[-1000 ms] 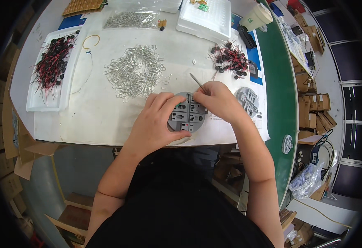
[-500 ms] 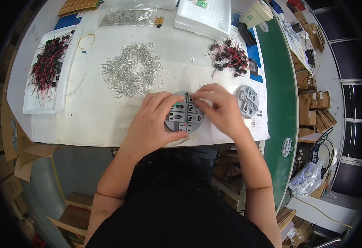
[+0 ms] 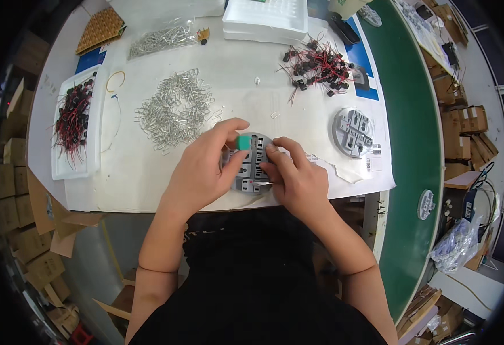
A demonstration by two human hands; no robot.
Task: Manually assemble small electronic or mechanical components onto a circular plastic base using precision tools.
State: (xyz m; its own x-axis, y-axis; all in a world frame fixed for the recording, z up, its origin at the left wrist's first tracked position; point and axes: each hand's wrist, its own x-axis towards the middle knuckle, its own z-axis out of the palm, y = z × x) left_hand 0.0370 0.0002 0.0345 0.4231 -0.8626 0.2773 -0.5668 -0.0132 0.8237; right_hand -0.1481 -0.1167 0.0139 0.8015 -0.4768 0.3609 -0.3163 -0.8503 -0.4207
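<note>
A round grey fixture with slots and raised blocks lies flat near the table's front edge, between my hands. My left hand pinches a small green block between thumb and fingers, above the fixture's left part. On the fixture's right side rests my right hand, its fingers bent. From under those fingers a slim, pointed metal piece sticks out over the fixture's near part; its other end is hidden. Left of the fixture spreads a pile of bent metal wire clips.
A white tray at the left holds black parts with red wires; a similar heap lies back right. Another grey fixture sits at the right. A bag of clips and a white foam tray stand at the back.
My left hand has lifted the green block from the fixture. My right hand has come down nearer the front edge, and the metal piece now shows under its fingers. The view has shifted.
</note>
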